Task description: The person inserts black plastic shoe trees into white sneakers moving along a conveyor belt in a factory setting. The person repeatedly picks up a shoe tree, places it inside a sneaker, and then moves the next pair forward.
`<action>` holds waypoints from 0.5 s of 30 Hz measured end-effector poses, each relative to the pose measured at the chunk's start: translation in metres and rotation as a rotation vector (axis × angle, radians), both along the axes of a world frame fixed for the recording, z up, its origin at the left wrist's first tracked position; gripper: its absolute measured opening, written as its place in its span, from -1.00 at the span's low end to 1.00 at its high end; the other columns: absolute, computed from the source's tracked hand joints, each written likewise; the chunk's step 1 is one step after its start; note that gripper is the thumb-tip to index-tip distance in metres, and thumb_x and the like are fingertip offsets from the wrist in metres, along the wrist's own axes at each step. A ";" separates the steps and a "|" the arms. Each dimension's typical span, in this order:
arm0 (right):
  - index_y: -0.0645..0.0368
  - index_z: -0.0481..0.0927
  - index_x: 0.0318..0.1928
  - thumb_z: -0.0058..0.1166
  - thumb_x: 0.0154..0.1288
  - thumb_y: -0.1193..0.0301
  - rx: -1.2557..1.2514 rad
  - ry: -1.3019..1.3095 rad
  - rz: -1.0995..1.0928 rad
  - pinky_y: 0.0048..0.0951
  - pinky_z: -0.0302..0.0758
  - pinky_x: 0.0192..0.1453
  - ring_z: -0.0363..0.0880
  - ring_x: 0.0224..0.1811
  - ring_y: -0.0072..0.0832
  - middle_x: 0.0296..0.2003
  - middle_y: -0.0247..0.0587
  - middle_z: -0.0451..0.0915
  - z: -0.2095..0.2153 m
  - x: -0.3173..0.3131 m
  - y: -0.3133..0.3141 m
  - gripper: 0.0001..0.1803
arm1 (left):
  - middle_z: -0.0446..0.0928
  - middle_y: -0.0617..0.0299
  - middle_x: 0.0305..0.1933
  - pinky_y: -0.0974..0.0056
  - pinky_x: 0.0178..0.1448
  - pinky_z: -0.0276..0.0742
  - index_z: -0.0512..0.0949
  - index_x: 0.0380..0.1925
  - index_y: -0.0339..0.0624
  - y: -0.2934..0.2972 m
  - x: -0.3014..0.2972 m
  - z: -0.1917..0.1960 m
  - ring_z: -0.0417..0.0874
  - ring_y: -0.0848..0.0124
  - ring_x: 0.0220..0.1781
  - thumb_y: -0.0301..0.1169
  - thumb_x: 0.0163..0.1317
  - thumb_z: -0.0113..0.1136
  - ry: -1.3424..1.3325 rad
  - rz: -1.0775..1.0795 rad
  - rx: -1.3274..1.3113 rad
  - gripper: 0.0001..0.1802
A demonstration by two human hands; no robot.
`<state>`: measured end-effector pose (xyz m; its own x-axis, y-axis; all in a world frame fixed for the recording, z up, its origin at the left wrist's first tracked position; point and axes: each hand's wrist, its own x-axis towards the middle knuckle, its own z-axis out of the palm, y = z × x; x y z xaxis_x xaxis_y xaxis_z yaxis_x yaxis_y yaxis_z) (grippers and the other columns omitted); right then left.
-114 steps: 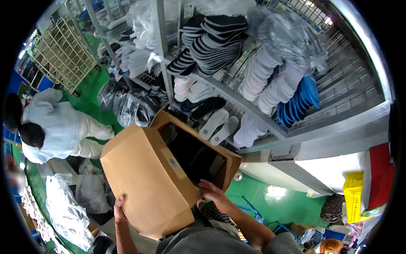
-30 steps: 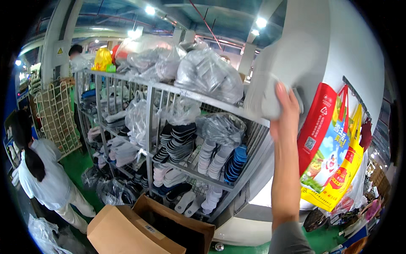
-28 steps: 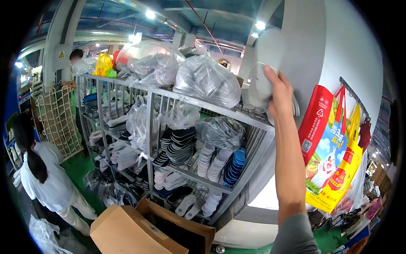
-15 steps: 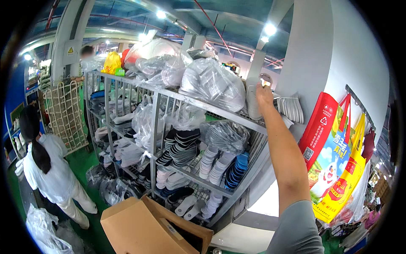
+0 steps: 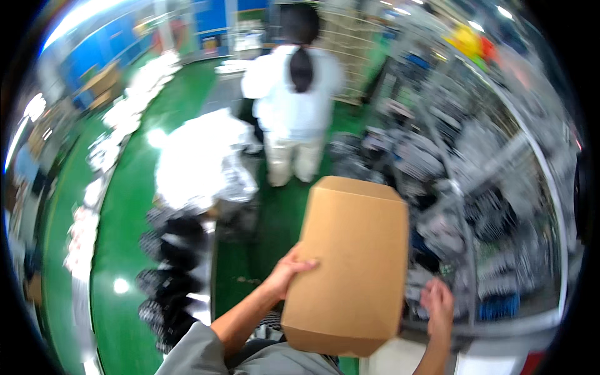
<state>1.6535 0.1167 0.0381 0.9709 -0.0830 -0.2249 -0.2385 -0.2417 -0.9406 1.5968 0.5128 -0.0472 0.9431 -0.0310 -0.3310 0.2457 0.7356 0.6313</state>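
Note:
A brown cardboard box (image 5: 350,262) is held up in front of my body, with a broad plain panel showing. My left hand (image 5: 290,270) grips its left edge, the thumb over the panel and the other fingers hidden behind. To the right of the box, apart from it, my right hand (image 5: 439,301) is raised with loosely bent fingers. It looks open, and nothing shows in it, though motion blurs the fingertips.
At right stands a metal rack (image 5: 553,181) of bagged footwear parts. A person in white (image 5: 294,94) stands ahead. On the left, a white plastic bag (image 5: 203,162) and dark stacked pieces (image 5: 169,275) lie along a bench. Beyond the green floor (image 5: 134,212) runs a line of white items (image 5: 128,109).
The view has turned left and down. My right hand has left the top of the rack and come down beside the box. My left hand now shows, and the box is raised.

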 end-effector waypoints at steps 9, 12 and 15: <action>0.30 0.52 0.20 0.08 0.49 -0.05 0.477 0.124 0.395 -0.33 0.61 -0.08 0.68 -0.07 -0.37 -0.09 -0.20 0.67 -0.039 0.024 0.149 -0.37 | 0.30 0.10 0.46 0.09 0.47 0.32 0.06 0.56 -0.08 0.049 -0.120 0.108 0.35 0.26 0.43 -0.27 0.12 0.47 -0.135 0.486 0.225 0.07; 0.36 0.46 0.24 0.15 0.46 0.06 0.521 0.130 0.957 -0.32 0.51 0.14 0.60 0.09 -0.38 0.04 -0.16 0.62 -0.010 0.033 0.213 -0.37 | 0.37 0.04 0.37 0.12 0.43 0.35 0.12 0.51 -0.26 0.051 -0.195 0.129 0.40 0.24 0.40 -0.16 0.03 0.51 -0.010 0.767 0.385 0.10; 0.39 0.41 0.27 0.12 0.41 0.34 0.627 0.253 1.230 -0.38 0.34 0.37 0.51 0.19 -0.44 0.15 -0.15 0.56 0.020 -0.005 0.292 -0.48 | 0.45 -0.02 0.28 0.14 0.31 0.46 0.20 0.44 -0.32 0.039 -0.279 0.151 0.52 0.23 0.26 -0.05 0.00 0.46 0.113 1.075 0.469 0.07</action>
